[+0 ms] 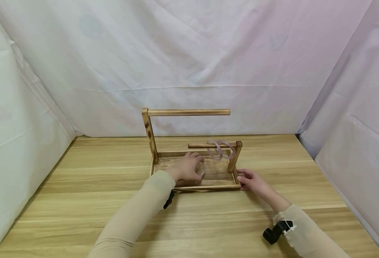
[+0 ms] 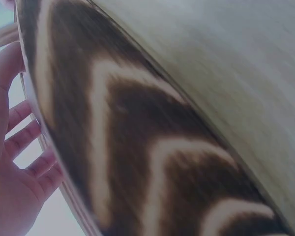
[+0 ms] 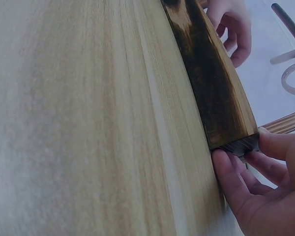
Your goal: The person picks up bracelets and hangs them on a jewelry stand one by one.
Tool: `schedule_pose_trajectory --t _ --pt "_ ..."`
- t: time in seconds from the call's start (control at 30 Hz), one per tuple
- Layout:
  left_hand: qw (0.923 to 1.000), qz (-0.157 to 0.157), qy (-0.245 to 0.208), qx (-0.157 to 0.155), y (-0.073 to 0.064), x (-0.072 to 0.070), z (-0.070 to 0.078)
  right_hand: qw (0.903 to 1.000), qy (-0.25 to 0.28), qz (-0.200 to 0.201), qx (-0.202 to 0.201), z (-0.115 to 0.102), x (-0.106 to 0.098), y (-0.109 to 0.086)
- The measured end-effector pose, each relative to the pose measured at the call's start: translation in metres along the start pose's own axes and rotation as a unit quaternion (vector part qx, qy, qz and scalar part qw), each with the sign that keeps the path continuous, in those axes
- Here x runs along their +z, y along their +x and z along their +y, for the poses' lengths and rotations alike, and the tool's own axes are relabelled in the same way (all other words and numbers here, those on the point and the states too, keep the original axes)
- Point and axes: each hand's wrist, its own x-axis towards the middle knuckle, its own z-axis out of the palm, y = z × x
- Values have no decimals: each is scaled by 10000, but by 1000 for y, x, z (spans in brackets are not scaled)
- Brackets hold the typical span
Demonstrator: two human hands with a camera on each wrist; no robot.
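A wooden stand with a shallow tray [image 1: 209, 188] has a tall post and long bar on its left, a shorter post and bar on its right. Over the tray floor, my left hand [image 1: 186, 168] holds a clear bangle [image 1: 203, 169] between thumb and fingers. Most of that bangle is hidden by the hand. Pale, see-through bangles [image 1: 220, 152] hang on the short lower bar [image 1: 198, 146]. My right hand [image 1: 252, 183] grips the tray's front right corner, thumb on top and fingers against the end, as the right wrist view shows at the dark wood end [image 3: 238, 143].
The tall post [image 1: 149, 136] carries the long upper bar [image 1: 189, 112], which reaches over the tray behind my left hand. The short post [image 1: 235, 157] rises close to my right hand. White cloth [image 1: 189, 64] hangs behind and beside the wooden table [image 1: 105, 200].
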Motion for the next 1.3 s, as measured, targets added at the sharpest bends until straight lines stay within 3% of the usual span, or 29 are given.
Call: schedule_pose_trajectory --t 0.2,0.37,0.53,0.83,1.13,1.3 --pt "9996 121 -244 6 -6 -3 -7 10000 -82 35 -22 -3 1 -1" --pt "9970 337 -699 30 -10 -6 -13 9999 -118 74 -19 -4 1 -1" --pt "9935 561 -984 -99 -13 -7 -21 9999 -98 83 20 -4 2 -1" --pt "9853 841 -1392 -516 -17 -9 -30 10000 -32 46 64 -3 1 -1" --pt "9781 1123 -1677 -514 -22 -14 -35 10000 -40 -37 16 -5 1 -4" --pt "9694 1203 -2053 -610 -26 -16 -37 9999 -55 -96 -30 -5 1 -4"
